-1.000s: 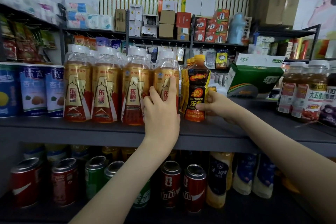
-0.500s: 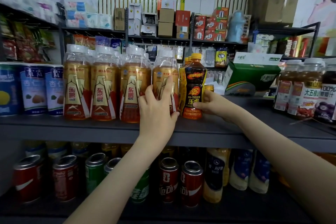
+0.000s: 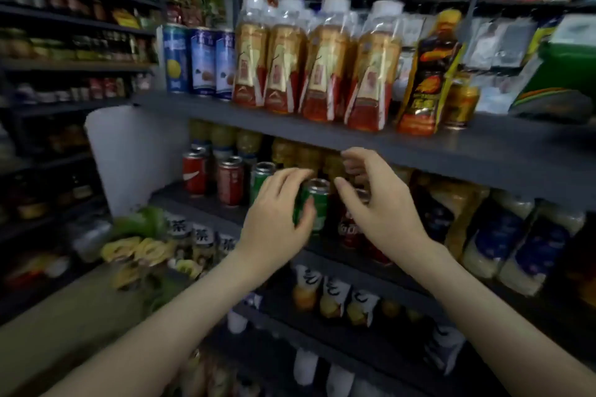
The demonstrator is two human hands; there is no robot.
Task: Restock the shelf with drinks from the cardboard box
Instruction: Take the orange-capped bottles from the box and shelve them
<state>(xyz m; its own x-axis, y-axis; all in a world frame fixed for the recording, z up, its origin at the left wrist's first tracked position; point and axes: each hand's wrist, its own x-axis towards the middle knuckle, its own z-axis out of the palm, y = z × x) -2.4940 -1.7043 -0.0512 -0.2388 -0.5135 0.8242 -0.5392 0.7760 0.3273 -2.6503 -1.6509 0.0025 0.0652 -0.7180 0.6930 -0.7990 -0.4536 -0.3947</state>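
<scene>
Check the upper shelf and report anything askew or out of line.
The dark orange-capped bottle at the right end of the gold bottle row seems to lean right, though wide-angle distortion may exaggerate it. Both hands are empty, down by the cans.

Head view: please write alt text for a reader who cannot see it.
Two bare hands, the left hand and the right hand, hover open and empty in front of a green can on a middle shelf of canned drinks. On the shelf above stand four gold-labelled bottles and a dark orange-capped bottle. The picture is blurred.
</scene>
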